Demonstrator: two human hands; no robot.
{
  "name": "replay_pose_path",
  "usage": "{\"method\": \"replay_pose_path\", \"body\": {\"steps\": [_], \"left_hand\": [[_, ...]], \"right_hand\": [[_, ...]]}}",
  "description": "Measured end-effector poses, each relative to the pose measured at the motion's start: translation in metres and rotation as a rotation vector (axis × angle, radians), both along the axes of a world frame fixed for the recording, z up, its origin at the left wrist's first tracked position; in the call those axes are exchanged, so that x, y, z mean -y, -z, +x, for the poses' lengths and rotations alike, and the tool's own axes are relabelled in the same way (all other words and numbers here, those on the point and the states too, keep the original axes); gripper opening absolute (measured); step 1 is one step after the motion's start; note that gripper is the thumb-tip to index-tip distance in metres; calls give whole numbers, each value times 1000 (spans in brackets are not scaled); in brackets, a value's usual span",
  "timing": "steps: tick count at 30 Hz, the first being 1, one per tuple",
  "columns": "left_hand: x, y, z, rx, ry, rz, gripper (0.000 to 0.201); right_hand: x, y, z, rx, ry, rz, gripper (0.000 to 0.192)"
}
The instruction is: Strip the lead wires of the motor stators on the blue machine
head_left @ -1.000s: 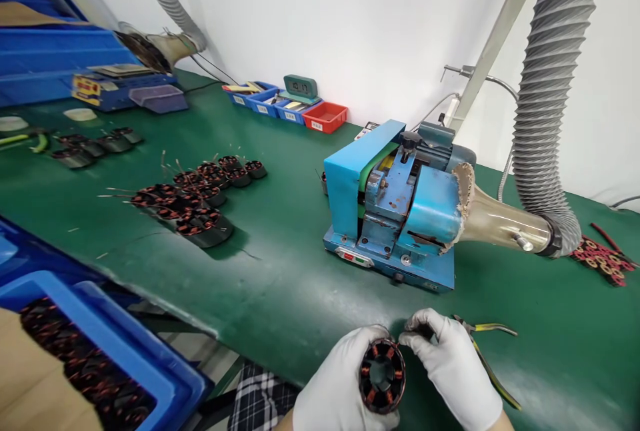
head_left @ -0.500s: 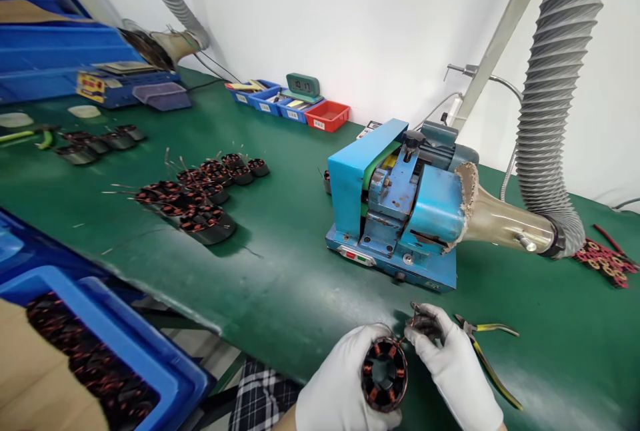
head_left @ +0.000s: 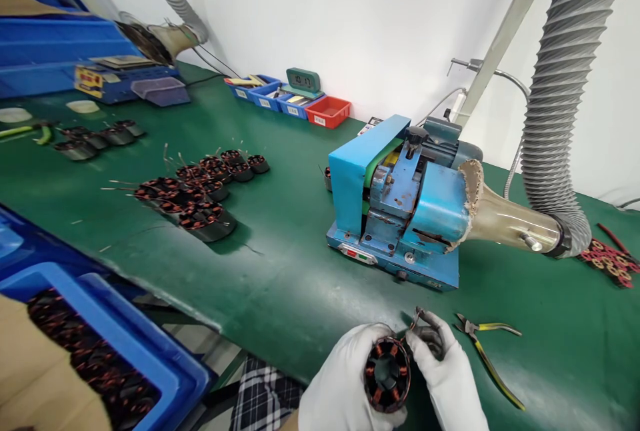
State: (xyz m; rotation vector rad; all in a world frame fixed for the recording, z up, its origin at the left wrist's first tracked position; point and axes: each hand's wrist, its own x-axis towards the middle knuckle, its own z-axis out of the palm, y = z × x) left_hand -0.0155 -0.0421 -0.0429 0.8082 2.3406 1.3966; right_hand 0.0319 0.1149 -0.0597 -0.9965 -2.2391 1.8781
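My left hand (head_left: 343,374), in a white glove, is closed around a copper-wound motor stator (head_left: 367,375), whose open ring faces me. My gloved right hand (head_left: 445,368) has dark-stained fingertips pinched on the stator's lead wire (head_left: 413,323), which runs out from the ring's upper right edge. Just right of that hand lie diagonal cutters (head_left: 484,354) with yellow and black handles, their jaws towards the machine. Beyond both hands stands a blue belt machine (head_left: 393,208) with a red and a green button on its base.
Wound stators (head_left: 200,194) with upright wires stand in a cluster on the green table (head_left: 280,284). A blue bin (head_left: 187,378) at lower left holds more. A grey ribbed hose (head_left: 560,104) joins the machine's nozzle. Small trays (head_left: 327,112) and a clock (head_left: 303,79) line the wall.
My right fingertips have shifted slightly along the lead wire and the fingers have curled in. The stator has moved a little to the right in my left hand's grip.
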Motion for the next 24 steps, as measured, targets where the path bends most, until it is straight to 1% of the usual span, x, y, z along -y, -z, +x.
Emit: {"method": "replay_pose_path", "body": {"steps": [2,3,4,5,7,9,11,13,15,16,17,18,19,21,22,23,24], "left_hand": [[0,1,1,-15,-12,-6,42],[0,1,2,-24,-13,-7,41],[0,0,2,-32,-13,-7,40],[-1,0,2,-35,-16,-6,39],[-2,-1,2,-31,-41,3,41],[-3,0,3,-18,-75,14,45],[-2,5,6,-11,-83,20,49],[0,13,9,-15,-85,14,53],[4,20,12,-35,-95,6,60],[7,24,12,-48,-92,3,65],[10,26,12,-58,-81,4,68],[12,27,12,-62,-64,9,70],[13,26,10,-53,-35,17,70],[13,23,7,0,1,47,62],[11,21,6,41,4,70,58],[8,18,4,89,-1,105,54],[3,15,3,148,-17,150,52]], "right_hand": [[6,-3,-5,-70,97,-235,49],[9,-8,-7,-68,97,-314,49],[12,-13,-10,-43,69,-364,47],[15,-19,-13,-14,36,-382,44],[23,-28,-18,14,-6,-359,36],[28,-32,-23,-24,22,-335,34],[28,-33,-28,-78,59,-400,35],[19,-33,-34,-170,152,-550,31],[7,-33,-39,-325,318,-713,28],[1,-34,-40,-399,400,-758,27],[-2,-34,-39,-439,455,-764,27],[-2,-33,-37,-431,461,-734,26],[1,-32,-34,-358,401,-680,27],[13,-24,-25,-171,220,-572,31],[20,-20,-21,-103,137,-552,34],[27,-15,-18,-73,97,-548,36],[33,-12,-17,-73,97,-555,38]]}}
